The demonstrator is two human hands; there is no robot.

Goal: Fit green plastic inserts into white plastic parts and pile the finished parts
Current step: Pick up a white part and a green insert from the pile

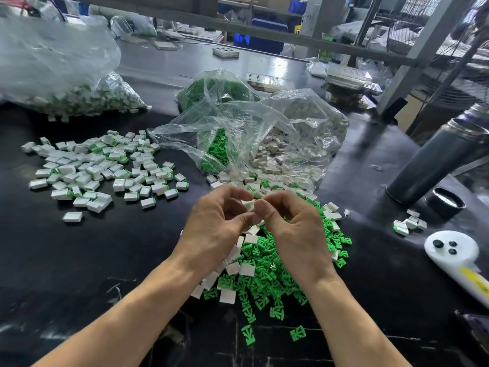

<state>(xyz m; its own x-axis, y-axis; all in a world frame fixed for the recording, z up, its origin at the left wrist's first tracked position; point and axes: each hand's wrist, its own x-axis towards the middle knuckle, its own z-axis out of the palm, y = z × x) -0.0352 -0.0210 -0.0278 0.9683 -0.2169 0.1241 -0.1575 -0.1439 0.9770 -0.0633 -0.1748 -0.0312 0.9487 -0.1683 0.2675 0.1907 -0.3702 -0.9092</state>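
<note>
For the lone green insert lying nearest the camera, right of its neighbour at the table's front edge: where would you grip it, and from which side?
Pinch the green insert from above, thumb and finger on its two long outer edges. It lies flat on the black table, apart from its neighbour, so the sides look free. The right hand is probably nearer.

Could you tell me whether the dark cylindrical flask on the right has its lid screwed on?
No, the flask stands open, and its black lid lies on the table beside its base.
</note>
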